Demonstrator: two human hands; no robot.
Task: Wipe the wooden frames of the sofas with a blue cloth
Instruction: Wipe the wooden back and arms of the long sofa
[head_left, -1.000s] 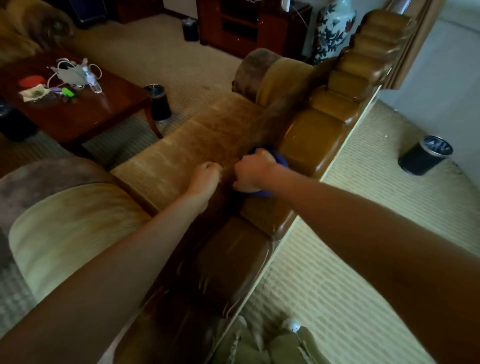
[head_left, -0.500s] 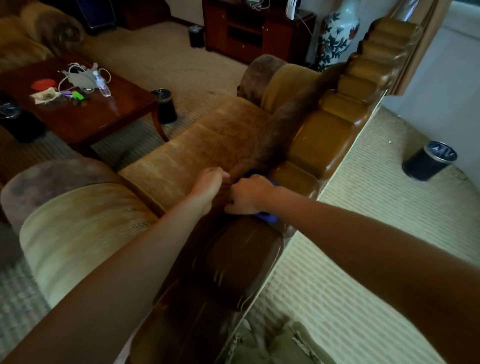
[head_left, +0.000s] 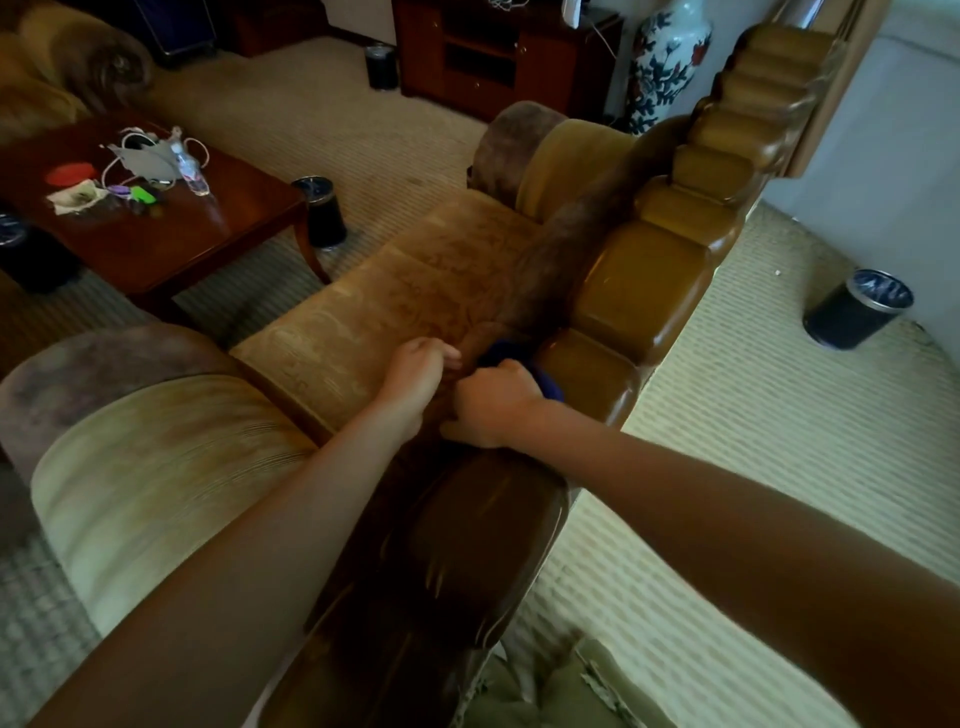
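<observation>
Two hands: right (head_left: 493, 408) grips one blue cloth (head_left: 545, 382), left (head_left: 418, 371) beside.

wooden frame (head_left: 639, 291): carved wood, lacquered, glossy, smooth, with highlights along its rounded blocks
blue cloth (head_left: 545, 382): soft, matt fabric, bunched
sofa seat (head_left: 415, 291): worn velvety upholstery with a faint raised pattern, matt
armrest (head_left: 156, 467): ribbed cloth, dull
surface (head_left: 228, 223): dark polished wood, reflective
carpet (head_left: 753, 441): woven, ribbed, matt
vase (head_left: 665, 62): glazed ceramic, shiny
</observation>
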